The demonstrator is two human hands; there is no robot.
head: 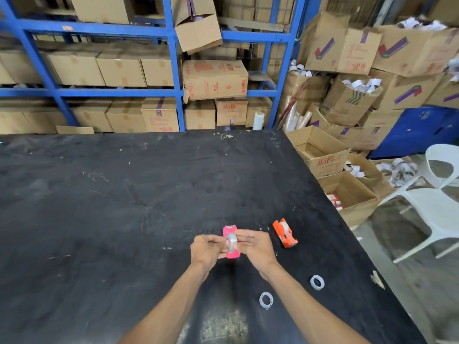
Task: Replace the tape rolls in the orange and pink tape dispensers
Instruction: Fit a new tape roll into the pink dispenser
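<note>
The pink tape dispenser (pixel 229 233) is on the black table (pixel 124 194), pinched between my two hands. My left hand (pixel 207 249) grips its left side and my right hand (pixel 254 244) its right side. A clear tape roll (pixel 231 242) sits in the dispenser between my fingertips. The orange tape dispenser (pixel 285 233) lies to the right on the table with a clear roll in it, untouched. Two loose tape rings lie nearer to me: one ring (pixel 266 300) beside my right forearm and another ring (pixel 317 282) further right.
The table's right edge runs diagonally past the orange dispenser. Open cardboard boxes (pixel 347 194) and a white plastic chair (pixel 432 207) stand on the floor to the right. Blue shelving (pixel 173 58) full of cartons lines the far side.
</note>
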